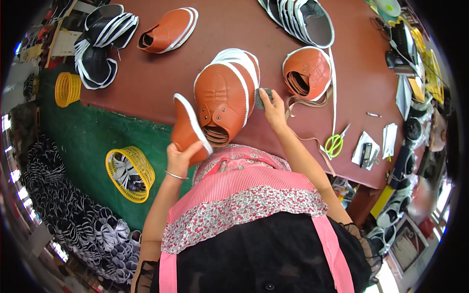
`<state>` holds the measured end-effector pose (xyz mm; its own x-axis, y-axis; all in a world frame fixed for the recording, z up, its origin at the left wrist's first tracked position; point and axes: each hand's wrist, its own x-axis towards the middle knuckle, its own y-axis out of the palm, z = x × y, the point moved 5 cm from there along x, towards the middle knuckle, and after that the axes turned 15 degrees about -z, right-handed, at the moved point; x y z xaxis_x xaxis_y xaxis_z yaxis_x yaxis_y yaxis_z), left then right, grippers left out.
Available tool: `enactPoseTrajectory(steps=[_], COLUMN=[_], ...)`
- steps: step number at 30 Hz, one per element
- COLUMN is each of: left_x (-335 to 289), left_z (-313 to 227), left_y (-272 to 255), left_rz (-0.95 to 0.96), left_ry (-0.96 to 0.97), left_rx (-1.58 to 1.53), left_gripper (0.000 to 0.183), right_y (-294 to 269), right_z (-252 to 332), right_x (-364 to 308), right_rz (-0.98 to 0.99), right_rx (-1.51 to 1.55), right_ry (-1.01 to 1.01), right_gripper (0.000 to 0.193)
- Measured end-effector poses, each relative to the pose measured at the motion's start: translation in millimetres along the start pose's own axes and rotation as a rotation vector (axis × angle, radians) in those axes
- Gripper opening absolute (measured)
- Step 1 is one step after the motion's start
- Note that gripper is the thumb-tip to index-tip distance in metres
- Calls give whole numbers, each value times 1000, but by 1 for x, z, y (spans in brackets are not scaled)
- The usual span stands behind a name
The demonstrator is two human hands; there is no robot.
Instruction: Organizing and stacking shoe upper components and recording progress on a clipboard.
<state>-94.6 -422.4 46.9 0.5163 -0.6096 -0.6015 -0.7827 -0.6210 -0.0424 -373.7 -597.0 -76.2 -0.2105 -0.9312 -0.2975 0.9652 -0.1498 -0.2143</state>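
My left hand (180,158) is closed round the end of a single orange-brown shoe upper (184,124) with a white edge, held tilted at the table's near edge. Right beside it, a stack of nested orange-brown shoe uppers (222,93) lies with its lacing holes toward me. My right hand (274,110) pinches a small dark grey pad (264,99) against or close by the stack's right side; whether it touches cannot be made out. Another group of orange-brown uppers (308,71) sits further right.
Black uppers (100,63) are piled at far left, more black uppers (310,24) at the back. An orange-brown pair (171,29) lies back left. Green-handled scissors (334,145), white tape (334,110) and papers (364,150) are at right. A yellow basket (141,163) stands left, below the table.
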Motion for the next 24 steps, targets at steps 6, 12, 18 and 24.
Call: enactPoseTrajectory(steps=[6,12,18,24], left_x=[-24,-8,8,-16], left_z=[35,27,25,48], left_y=[55,27,-79,-52], left_rz=[70,32,15,-53], left_ry=[790,205,-205,-4], left_rx=[714,143,-660,-215], left_gripper=[35,39,61,56], right_y=[8,15,12,12], right_z=[-3,-6,-23,-15], right_x=[-24,-32,-26,-21], right_rz=[8,21,51,86], right_rx=[108,139,86,82], right_ry=[124,130,63,53], right_gripper=[29,27,27,26])
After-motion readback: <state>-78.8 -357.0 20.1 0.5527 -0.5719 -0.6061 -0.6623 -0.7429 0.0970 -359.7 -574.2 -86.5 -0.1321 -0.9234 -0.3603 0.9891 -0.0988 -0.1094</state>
